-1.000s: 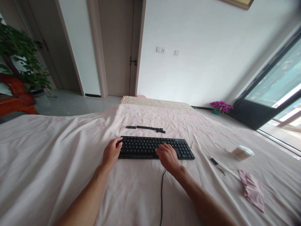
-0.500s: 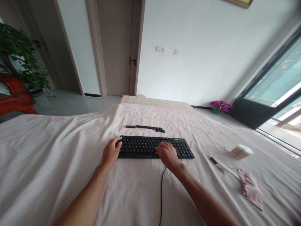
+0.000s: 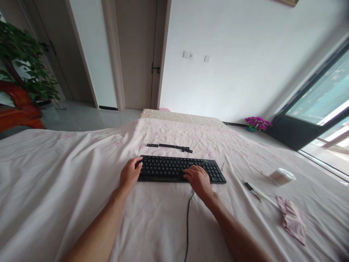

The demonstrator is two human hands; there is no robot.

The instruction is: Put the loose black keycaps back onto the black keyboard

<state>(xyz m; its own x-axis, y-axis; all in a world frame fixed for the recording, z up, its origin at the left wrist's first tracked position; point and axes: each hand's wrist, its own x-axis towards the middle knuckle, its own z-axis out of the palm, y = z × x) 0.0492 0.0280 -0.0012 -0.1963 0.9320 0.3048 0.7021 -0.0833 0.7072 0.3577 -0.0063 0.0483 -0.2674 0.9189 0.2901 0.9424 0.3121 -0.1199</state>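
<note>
A black full-size keyboard (image 3: 163,168) lies flat on the pale flowered cloth. Its front row at the lower left shows a bare strip without keycaps. My left hand (image 3: 130,173) grips the keyboard's left end, thumb and fingers around the edge. Over the right part of the letter keys rests my right hand (image 3: 199,179), its fingers bent and drawn together at the keys; whatever they pinch is hidden beneath them. Beyond the keyboard, several loose black keycaps (image 3: 152,145) and a long space bar (image 3: 167,146) are laid out in a line.
A black cable (image 3: 187,222) runs from the keyboard toward me. To the right lie a small dark-ended tool (image 3: 248,186), a clear-wrapped white bundle (image 3: 282,176) and a folded pink cloth (image 3: 292,221). Purple flowers (image 3: 257,123) stand on the floor behind.
My right hand has shifted slightly to the right along the keys. My left hand keeps its grip on the keyboard's left end. The whole view has moved a little.
</note>
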